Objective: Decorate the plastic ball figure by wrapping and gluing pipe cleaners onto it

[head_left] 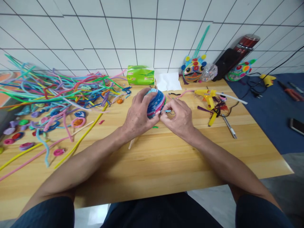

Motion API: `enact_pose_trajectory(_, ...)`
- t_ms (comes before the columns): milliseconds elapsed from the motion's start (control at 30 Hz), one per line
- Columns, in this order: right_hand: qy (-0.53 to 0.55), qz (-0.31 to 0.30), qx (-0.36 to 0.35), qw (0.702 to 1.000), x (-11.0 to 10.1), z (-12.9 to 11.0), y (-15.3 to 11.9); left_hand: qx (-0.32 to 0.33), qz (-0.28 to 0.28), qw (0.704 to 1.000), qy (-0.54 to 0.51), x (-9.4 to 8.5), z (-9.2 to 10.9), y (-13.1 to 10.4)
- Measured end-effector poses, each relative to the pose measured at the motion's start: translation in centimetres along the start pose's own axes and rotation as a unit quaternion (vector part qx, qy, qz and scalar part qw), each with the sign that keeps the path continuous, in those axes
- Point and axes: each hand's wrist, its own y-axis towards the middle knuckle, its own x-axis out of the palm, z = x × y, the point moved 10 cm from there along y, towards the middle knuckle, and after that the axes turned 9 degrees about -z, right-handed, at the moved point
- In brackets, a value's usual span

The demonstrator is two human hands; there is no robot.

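Note:
My left hand (140,110) is wrapped over a rounded craft piece (155,103), coiled in blue, pink and purple fuzzy strands. Thumb and forefinger of my right hand (179,115) are pinched together at the lower right edge of that piece, close to my left thumb. What sits between these fingertips is too small to name; a small pale-blue bit (168,111) shows beside them. Under my left hand, a thin wooden stick (131,143) lies on the table. A little green scrap (155,127) is just below the hands.
Colourful pipe cleaners (78,85) and coiled bits pile up at left. At the back stand a green tissue pack (140,76), white tissue (168,81), a decorated animal-face craft (194,70) and a dark-red flask (247,42). A yellow glue gun (207,96) and pen (229,126) lie right.

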Motion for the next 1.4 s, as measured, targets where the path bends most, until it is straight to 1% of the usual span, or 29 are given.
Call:
enact_pose_trajectory(67,-0.032,0.006,-0.018,0.999,-0.1,-0.4,-0.1,-0.001,0.003,1.000,-0.006,0.0,0.0,-0.1)
enact_pose_trajectory(133,-0.050,-0.003,-0.023,0.998,0.1,-0.5,-0.2,-0.002,0.008,1.000,-0.015,0.0,0.1,-0.2)
enact_pose_trajectory(233,-0.050,-0.019,-0.035,0.998,0.3,-0.8,-0.3,-0.005,0.012,1.000,-0.019,0.1,0.2,-0.2)
enact_pose_trajectory(300,-0.054,-0.018,-0.050,0.997,0.3,-1.1,-0.4,-0.004,0.015,1.000,-0.017,0.0,0.2,-0.3)
enact_pose_trajectory(533,-0.092,-0.016,-0.073,0.993,0.4,-1.7,-0.3,0.022,0.041,0.998,-0.035,-0.2,0.1,-0.2)
enact_pose_trajectory(800,-0.169,0.005,-0.147,0.975,0.9,-2.8,-0.2,-0.004,0.012,0.997,-0.076,0.3,-1.0,0.2)
enact_pose_trajectory(900,-0.169,0.015,-0.170,0.971,1.3,-3.3,-0.5,-0.016,0.009,0.994,-0.103,0.8,-1.6,0.1)
enact_pose_trajectory(1000,-0.148,0.020,-0.169,0.974,1.5,-3.3,-0.9,-0.036,0.006,0.991,-0.130,1.4,-2.6,0.0)
enact_pose_trajectory(1067,-0.126,0.031,-0.145,0.981,0.6,-2.6,-1.0,-0.052,0.011,0.988,-0.146,1.6,-3.6,0.0)
enact_pose_trajectory(1100,-0.113,0.039,-0.119,0.986,-0.1,-1.9,-1.0,-0.063,0.018,0.986,-0.154,1.5,-4.3,0.0)
enact_pose_trajectory(1167,-0.088,0.054,-0.033,0.994,-1.9,0.7,-1.0,-0.091,0.045,0.980,-0.171,0.9,-6.2,0.2)
enact_pose_trajectory(1233,-0.061,0.041,0.085,0.994,-3.0,4.3,-1.2,-0.123,0.084,0.971,-0.187,-0.3,-8.6,0.5)
enact_pose_trajectory(1267,-0.047,0.013,0.144,0.988,-2.8,6.1,-1.4,-0.136,0.102,0.967,-0.192,-0.9,-9.9,0.7)
enact_pose_trajectory(1300,-0.039,-0.027,0.200,0.979,-2.2,7.7,-1.7,-0.147,0.116,0.962,-0.199,-1.5,-11.1,0.9)
enact_pose_trajectory(1333,-0.036,-0.079,0.248,0.965,-1.1,8.9,-2.1,-0.157,0.126,0.957,-0.209,-1.9,-12.2,1.0)
enact_pose_trajectory(1400,-0.056,-0.184,0.314,0.930,1.6,10.3,-2.7,-0.166,0.142,0.950,-0.223,-2.7,-13.8,1.3)
